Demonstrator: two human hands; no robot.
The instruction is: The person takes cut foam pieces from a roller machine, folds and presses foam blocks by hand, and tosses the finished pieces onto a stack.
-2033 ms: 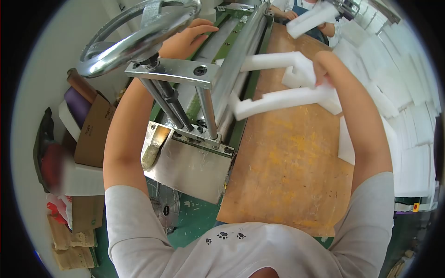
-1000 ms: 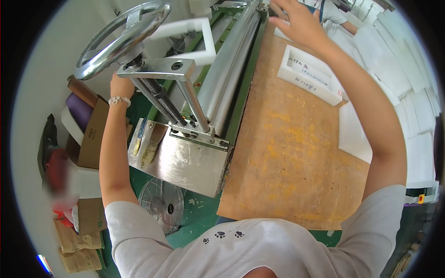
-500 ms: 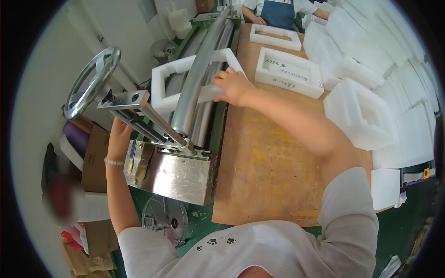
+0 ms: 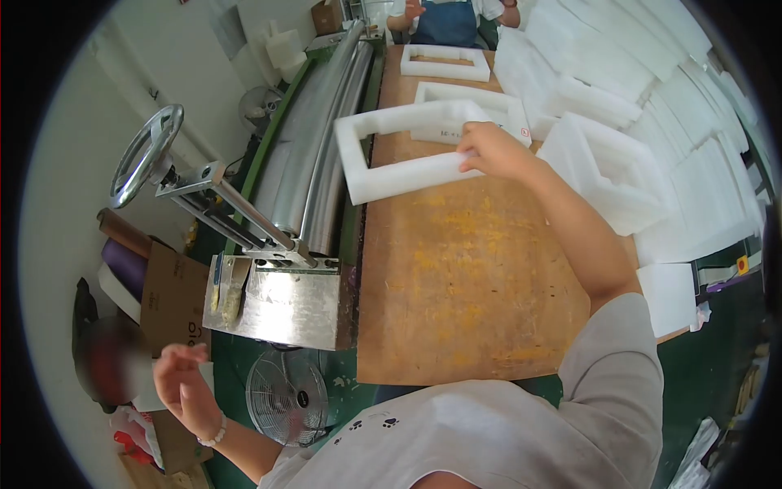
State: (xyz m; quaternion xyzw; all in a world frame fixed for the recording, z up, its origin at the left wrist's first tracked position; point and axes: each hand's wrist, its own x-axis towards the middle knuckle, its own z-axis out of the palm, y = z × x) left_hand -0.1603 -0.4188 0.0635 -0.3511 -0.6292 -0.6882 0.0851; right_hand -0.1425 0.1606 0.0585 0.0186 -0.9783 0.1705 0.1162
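Note:
My right hand (image 4: 498, 151) is closed on the right end of a white foam frame (image 4: 407, 177). The frame is tilted above the table, clear of the roller machine (image 4: 289, 196). Behind it, a white foam block with handwriting (image 4: 509, 104) lies partly covered from sight. My left hand (image 4: 186, 391) hangs in the air to the left of the standing fan (image 4: 287, 395), its fingers loosely bent and apart, with nothing in them.
A handwheel (image 4: 148, 155) sticks up at the machine's near end. Another foam frame (image 4: 446, 72) lies at the far end of the wooden table (image 4: 464, 293), where a person in a blue apron (image 4: 444, 24) is. White foam pieces (image 4: 607, 167) pile up along the right side.
My right hand has drawn the foam frame out of the rollers and over the table to the right. My left hand has moved from behind the handwheel down toward me.

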